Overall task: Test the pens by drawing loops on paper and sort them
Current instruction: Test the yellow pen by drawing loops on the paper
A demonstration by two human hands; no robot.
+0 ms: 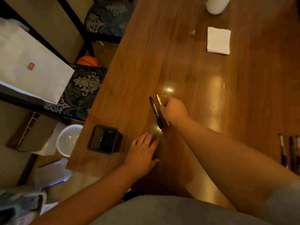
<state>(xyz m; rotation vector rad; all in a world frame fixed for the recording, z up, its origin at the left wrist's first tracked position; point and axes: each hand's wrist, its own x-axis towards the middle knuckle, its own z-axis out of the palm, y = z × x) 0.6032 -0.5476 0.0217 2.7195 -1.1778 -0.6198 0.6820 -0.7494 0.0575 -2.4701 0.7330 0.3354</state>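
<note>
The wooden tabletop (186,65) carries everything, and its glossy finish means a round pen could roll if let go carelessly. The white paper stack (218,40) lies well away toward the far side, apart from both hands, so any loop test would call for a long reach or for drawing the stack closer. A black holder (104,139) stands near the left edge. Just beside it the left hand (142,150) lies flat with its fingers spread on the wood, gripping nothing. The right hand (174,111) is curled around a yellow pen (158,99), whose tip juts out past the knuckles. A group of pens (290,151) lies at the right edge, well apart from this spot. A black marker (155,112) lies on the wood just beside the right hand, roughly parallel to the yellow pen. This looks like the sorting step, though whether the pen is being laid down or lifted is unclear. Done well, it goes down parallel to the marker, without nudging it.
</note>
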